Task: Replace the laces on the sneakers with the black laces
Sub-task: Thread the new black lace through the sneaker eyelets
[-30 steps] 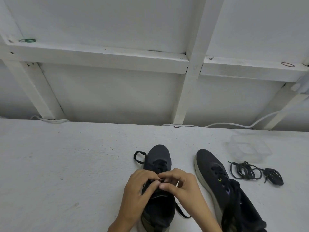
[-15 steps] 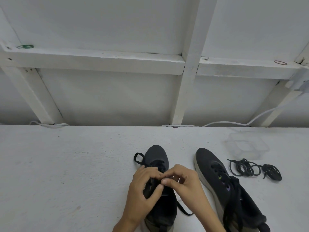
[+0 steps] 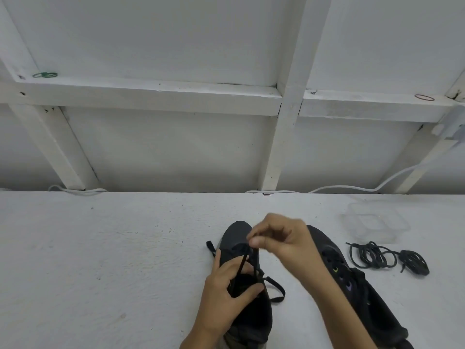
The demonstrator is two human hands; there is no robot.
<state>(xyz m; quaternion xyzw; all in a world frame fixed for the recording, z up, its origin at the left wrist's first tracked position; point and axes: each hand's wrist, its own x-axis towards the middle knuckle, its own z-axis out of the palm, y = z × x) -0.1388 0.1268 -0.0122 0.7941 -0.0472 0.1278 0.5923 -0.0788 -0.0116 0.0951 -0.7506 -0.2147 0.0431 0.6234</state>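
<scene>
Where both hands sat bunched low over the tongue a moment ago, we now see the right hand (image 3: 284, 240) risen toward the toe. Its fingers (image 3: 257, 241) pinch a lace (image 3: 241, 266) and draw it up in two taut strands out of the first sneaker (image 3: 235, 234). The left hand (image 3: 221, 290) grips that sneaker at its throat, fingers and thumb curled round the upper, pinning it to the bench (image 3: 100, 260). We read this as the old lace being worked free of its eyelets, so re-lacing has not begun.

The sneaker's upper looks like matte dark knit with a rounded toe; the lace is thin and limp. The second sneaker (image 3: 334, 258) lies laced alongside. The spare black laces (image 3: 370, 255) rest in loose cord coils beside it, near a shallow clear plastic container (image 3: 400, 226). The bench is rough and white-painted.
</scene>
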